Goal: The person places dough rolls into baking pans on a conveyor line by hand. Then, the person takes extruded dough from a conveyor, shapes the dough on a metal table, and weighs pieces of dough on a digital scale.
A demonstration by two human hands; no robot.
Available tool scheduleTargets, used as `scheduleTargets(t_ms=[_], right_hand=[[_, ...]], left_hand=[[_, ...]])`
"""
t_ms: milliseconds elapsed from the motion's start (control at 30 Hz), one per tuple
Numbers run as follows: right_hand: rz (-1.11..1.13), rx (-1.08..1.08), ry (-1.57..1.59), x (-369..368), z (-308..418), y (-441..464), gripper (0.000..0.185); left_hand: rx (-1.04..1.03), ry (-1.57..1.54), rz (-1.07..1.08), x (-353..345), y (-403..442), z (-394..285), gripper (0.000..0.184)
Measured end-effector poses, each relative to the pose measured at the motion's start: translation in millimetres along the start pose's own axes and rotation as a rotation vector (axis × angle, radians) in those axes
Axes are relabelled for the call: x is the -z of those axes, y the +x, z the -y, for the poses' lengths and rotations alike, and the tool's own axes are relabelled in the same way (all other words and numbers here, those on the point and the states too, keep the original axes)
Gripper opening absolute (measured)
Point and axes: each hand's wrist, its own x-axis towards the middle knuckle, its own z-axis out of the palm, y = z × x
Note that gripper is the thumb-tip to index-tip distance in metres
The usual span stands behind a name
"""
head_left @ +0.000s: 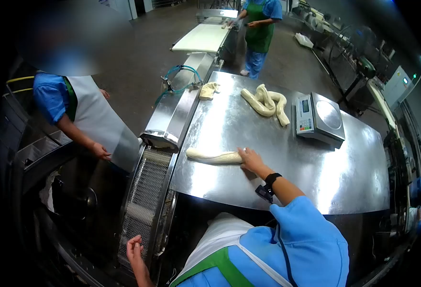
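Observation:
A long, pale dough rope (213, 157) lies across the near left part of the steel table (225, 129). My right hand (252, 160) is at its right end, with the end between thumb and fingers. My left hand (135, 248) hangs beside the mesh conveyor belt (141, 201), its fingers loosely curled and apart, nothing in them. Farther back on the table rests a folded pile of thick dough rope (266, 102). A small dough lump (209, 90) sits at the table's far left edge.
A digital scale (319, 118) stands on the table's right half. Along the left edge runs a steel conveyor housing (178, 103) with blue hoses. One co-worker (95, 119) in a white apron stands left; another (260, 28) works by the white belt (202, 38).

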Motion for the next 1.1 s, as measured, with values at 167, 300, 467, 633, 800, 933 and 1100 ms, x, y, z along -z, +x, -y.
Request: scheduleTargets(t_ms=[167, 300, 467, 633, 800, 933, 1100], right_hand=[[0.073, -0.155, -0.011, -19, -23, -31, 0.057], [0.158, -0.119, -0.053, 4, -28, -40, 0.050], [0.222, -0.049, -0.075, 0, -42, -31, 0.044], [0.254, -0.028, -0.082, -5, -48, -21, 0.046], [0.364, -0.026, -0.083, 2, -39, -17, 0.048], [0.393, -0.023, -0.076, 12, -29, -17, 0.050], [0.306, 0.019, -0.023, 1, -36, -12, 0.053]], left_hand=[[0.000, -0.026, 0.016, -7, 0, -4, 0.017], [-0.052, -0.029, 0.042, -16, 2, -9, 0.017], [-0.049, -0.047, 0.022, -15, 2, -5, 0.018], [-0.050, -0.050, 0.016, -16, -3, -5, 0.018], [-0.026, -0.074, 0.016, -13, -7, -4, 0.019], [-0.022, -0.066, -0.004, -12, -10, -5, 0.019], [-0.014, -0.051, 0.032, -11, -11, -2, 0.020]])
